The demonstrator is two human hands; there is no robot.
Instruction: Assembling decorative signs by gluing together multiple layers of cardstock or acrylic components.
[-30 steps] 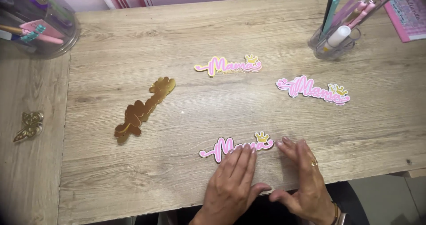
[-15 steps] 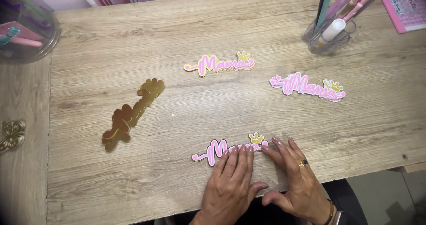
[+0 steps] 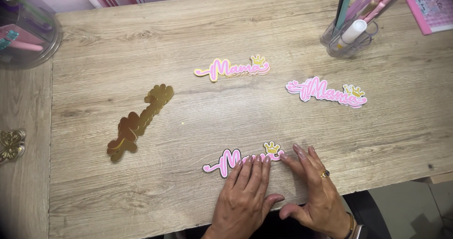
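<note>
Both hands lie flat on the wooden counter [image 3: 141, 192] at its near edge. The left hand [image 3: 245, 194] is open, grasping nothing, and its fingertips [image 3: 257, 160] press down on the right part of a pink word cutout [image 3: 229, 159] with a dark outline and a small gold crown [image 3: 272, 147] at the top right. The right hand [image 3: 316, 187] is also open and flat, with a ring [image 3: 325, 173] on one finger; its fingertips touch the right end of the same cutout, just below the crown. The two hands are close beside each other, and the thumbs are near to each other at the counter edge.

A second pink word cutout [image 3: 233, 68] lies farther away, near the middle of the counter, and a third one [image 3: 325, 92] lies to the right of it. A stack of gold shiny cutouts [image 3: 139, 121] lies to the left, well apart from the hands. A clear cup with pens [image 3: 347, 36] stands at the far right. A round clear container [image 3: 28, 29] stands at the far left corner, and a small gold butterfly [image 3: 10, 144] lies at the left edge
</note>
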